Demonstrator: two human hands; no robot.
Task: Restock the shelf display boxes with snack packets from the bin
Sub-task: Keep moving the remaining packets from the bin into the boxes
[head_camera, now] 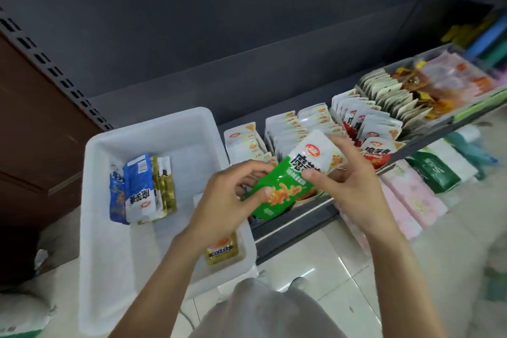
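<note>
Both hands hold a green and white snack packet [290,181] above the shelf's front edge. My left hand [227,200] pinches its green lower end. My right hand [348,181] grips its white upper part from the right. Left of the hands stands a white plastic bin [109,269] holding blue and white packets [138,186], gold packets [167,186] and one gold packet [222,251] near its front right corner. Behind the held packet, display boxes [299,129] on the shelf hold rows of upright white packets.
Further right on the shelf are red and white packets [375,145] and a box of beige sachets [395,96]. A lower shelf [411,200] holds pink, green and white packs. The dark shelf back panel [247,35] rises behind. Glossy floor tiles [343,282] lie below.
</note>
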